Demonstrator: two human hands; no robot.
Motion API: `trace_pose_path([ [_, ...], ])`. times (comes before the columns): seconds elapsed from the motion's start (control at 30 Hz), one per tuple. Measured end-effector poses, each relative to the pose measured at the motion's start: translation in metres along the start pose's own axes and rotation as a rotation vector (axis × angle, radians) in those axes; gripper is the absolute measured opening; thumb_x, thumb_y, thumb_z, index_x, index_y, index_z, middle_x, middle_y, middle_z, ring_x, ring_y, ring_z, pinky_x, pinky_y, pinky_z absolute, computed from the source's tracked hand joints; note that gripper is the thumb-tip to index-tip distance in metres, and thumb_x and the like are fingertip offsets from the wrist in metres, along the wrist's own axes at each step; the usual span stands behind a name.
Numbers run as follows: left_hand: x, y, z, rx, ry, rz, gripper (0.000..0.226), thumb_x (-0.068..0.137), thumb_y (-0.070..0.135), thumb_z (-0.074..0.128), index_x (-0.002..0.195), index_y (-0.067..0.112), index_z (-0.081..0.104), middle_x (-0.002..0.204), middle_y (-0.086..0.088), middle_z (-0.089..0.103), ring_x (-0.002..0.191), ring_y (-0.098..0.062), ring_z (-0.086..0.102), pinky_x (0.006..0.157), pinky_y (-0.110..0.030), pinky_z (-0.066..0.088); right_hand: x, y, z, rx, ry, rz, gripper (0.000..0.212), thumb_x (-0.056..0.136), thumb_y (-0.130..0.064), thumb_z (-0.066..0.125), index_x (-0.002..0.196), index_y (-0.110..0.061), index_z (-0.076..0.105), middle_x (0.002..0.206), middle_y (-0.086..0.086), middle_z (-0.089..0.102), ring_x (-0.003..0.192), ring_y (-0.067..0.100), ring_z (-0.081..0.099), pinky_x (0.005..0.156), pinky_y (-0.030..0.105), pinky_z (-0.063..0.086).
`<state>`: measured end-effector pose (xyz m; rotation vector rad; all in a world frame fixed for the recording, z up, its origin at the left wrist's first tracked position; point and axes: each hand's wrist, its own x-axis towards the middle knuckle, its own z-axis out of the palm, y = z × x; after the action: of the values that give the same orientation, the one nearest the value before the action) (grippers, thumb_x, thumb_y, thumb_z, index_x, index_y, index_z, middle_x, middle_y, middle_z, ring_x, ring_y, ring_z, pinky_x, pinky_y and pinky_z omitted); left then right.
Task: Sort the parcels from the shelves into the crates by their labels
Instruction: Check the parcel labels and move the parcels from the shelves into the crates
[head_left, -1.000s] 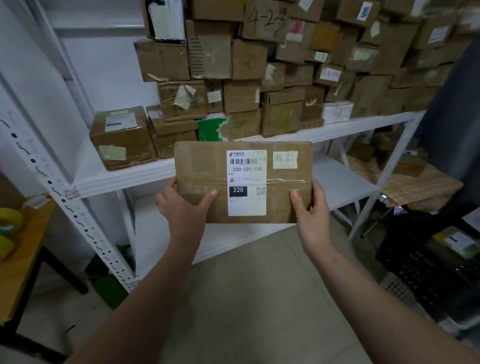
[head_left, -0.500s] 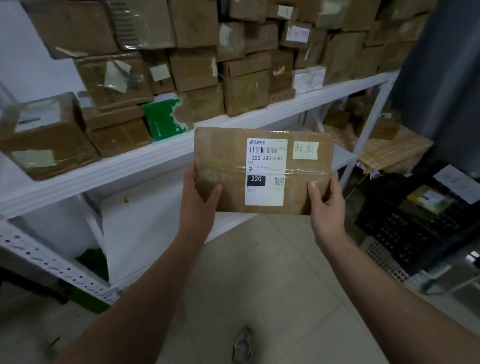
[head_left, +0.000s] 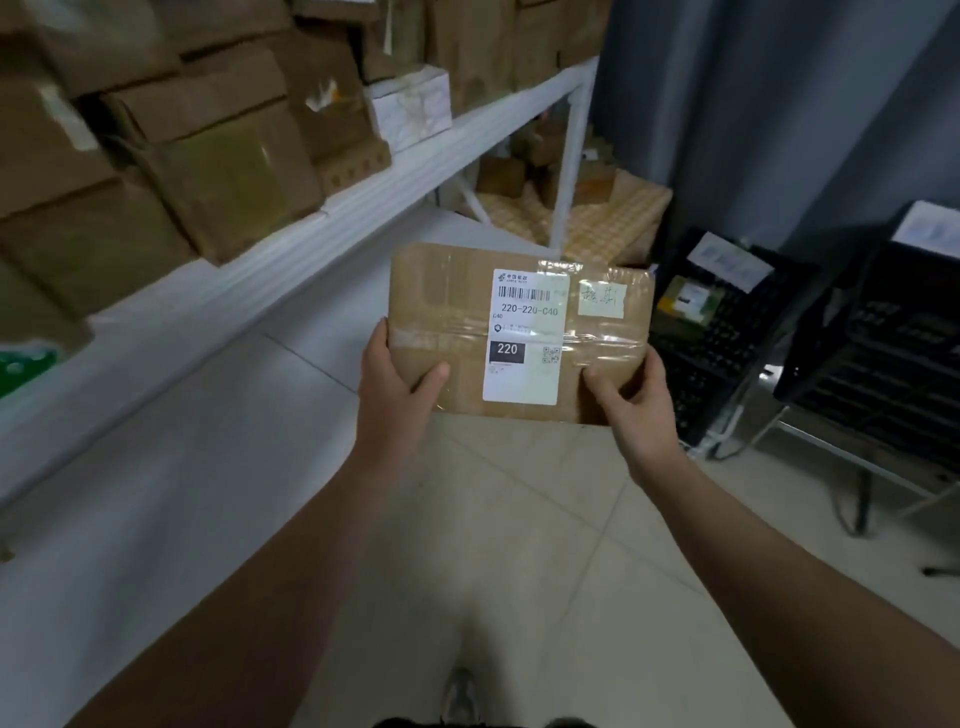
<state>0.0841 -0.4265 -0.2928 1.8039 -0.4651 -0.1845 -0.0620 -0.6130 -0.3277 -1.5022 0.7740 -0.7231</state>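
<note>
One small packet (head_left: 685, 302) in nearer black crate (head_left: 724, 345)

The single view comes from a wide-angle camera on the person's head, looking forward and steeply down, so both forearms run up from the bottom corners to the left hand (head_left: 395, 384) and right hand (head_left: 634, 405), which hold the parcel (head_left: 519, 332) close in front at mid-frame. It faces along the white shelf (head_left: 291, 249), which slants away on the left, with the black crates (head_left: 727, 332) farther off on the right, the tiled floor (head_left: 519, 545) below and a shoe (head_left: 460, 693) at the bottom edge.
</note>
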Motion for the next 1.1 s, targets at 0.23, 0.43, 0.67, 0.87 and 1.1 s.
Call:
trace_pose_path([
  [0.23, 0.063, -0.011, 0.091, 0.128, -0.229, -0.027, 0.067, 0.080, 0.020, 0.072, 0.138, 0.018, 0.039, 0.133, -0.004, 0.046, 0.119, -0.022, 0.051, 0.101, -0.046, 0.044, 0.049, 0.027, -0.054, 0.010, 0.149, 0.154, 0.057, 0.083, -0.023, 0.073, 0.132, -0.023, 0.043, 0.114, -0.010, 0.062, 0.105, 0.008, 0.061, 0.086, 0.027, 0.053],
  [0.43, 0.110, -0.005, 0.198, 0.111, -0.390, -0.028, 0.059, 0.084, 0.019, 0.070, 0.136, 0.015, 0.043, 0.130, -0.007, 0.051, 0.118, -0.023, 0.052, 0.100, -0.046, 0.045, 0.120, 0.048, -0.121, 0.000, 0.244, 0.243, 0.051, 0.084, -0.021, 0.073, 0.127, -0.019, 0.046, 0.116, 0.002, 0.063, 0.104, 0.018, 0.063, 0.087, 0.040, 0.055],
  [0.67, 0.162, 0.020, 0.328, 0.042, -0.445, -0.111, 0.038, 0.092, 0.022, 0.059, 0.124, 0.026, 0.038, 0.117, 0.005, 0.056, 0.099, -0.007, 0.057, 0.071, -0.015, 0.041, 0.223, 0.058, -0.215, 0.056, 0.228, 0.280, 0.054, 0.086, -0.012, 0.070, 0.132, -0.017, 0.043, 0.113, -0.001, 0.064, 0.099, 0.014, 0.065, 0.069, 0.028, 0.058],
  [0.87, 0.208, 0.039, 0.408, 0.170, -0.439, -0.202, 0.045, 0.094, 0.035, 0.056, 0.121, 0.002, 0.041, 0.086, 0.004, 0.053, 0.071, -0.003, 0.049, 0.042, -0.002, 0.032, 0.306, 0.072, -0.272, -0.025, 0.202, 0.296, 0.053, 0.083, -0.012, 0.072, 0.129, -0.023, 0.047, 0.111, -0.011, 0.065, 0.097, 0.001, 0.064, 0.069, 0.019, 0.055],
  [1.1, 0.307, 0.023, 0.491, 0.061, -0.552, -0.161, 0.071, 0.093, 0.039, 0.053, 0.149, 0.030, 0.011, 0.125, 0.014, 0.041, 0.099, -0.004, 0.052, 0.070, -0.014, 0.042, 0.431, 0.087, -0.283, -0.213, 0.363, 0.301, 0.057, 0.085, -0.019, 0.072, 0.135, -0.018, 0.045, 0.114, -0.007, 0.059, 0.109, 0.013, 0.055, 0.093, 0.028, 0.043],
])
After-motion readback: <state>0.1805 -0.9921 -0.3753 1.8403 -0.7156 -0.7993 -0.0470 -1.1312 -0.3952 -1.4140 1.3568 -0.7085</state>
